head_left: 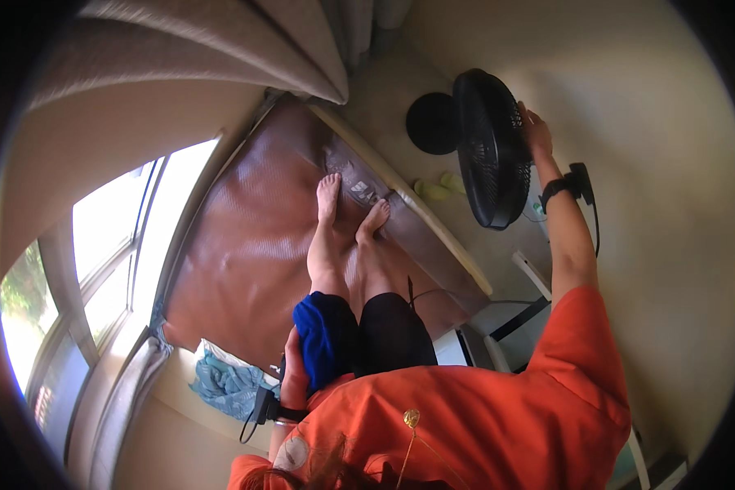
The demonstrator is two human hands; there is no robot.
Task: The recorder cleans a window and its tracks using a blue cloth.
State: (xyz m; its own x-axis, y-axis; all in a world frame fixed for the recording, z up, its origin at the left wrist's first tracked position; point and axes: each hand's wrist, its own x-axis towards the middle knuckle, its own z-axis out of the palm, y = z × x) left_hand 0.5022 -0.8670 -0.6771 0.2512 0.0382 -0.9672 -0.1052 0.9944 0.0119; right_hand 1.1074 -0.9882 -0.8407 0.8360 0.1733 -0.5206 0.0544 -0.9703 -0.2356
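Observation:
With my right arm stretched out ahead and to the right, my right hand (536,135) grips the rim of a black pedestal fan (492,151). The fan's round base (430,122) shows beyond its cage. Low in front of me, my left hand (295,367) is closed on a bright blue cloth (325,333), which hangs against my thigh. Part of that hand's fingers is hidden behind the cloth. Each of my wrists carries a black strap with a small device.
I stand on a reddish-brown bed mat (245,253) with a pale raised edge (416,204) on the right. Yellow-green slippers (439,186) lie on the floor by the fan. A crumpled teal cloth (229,382) is at the left, below a bright window (106,212). Grey curtains (212,45) hang ahead.

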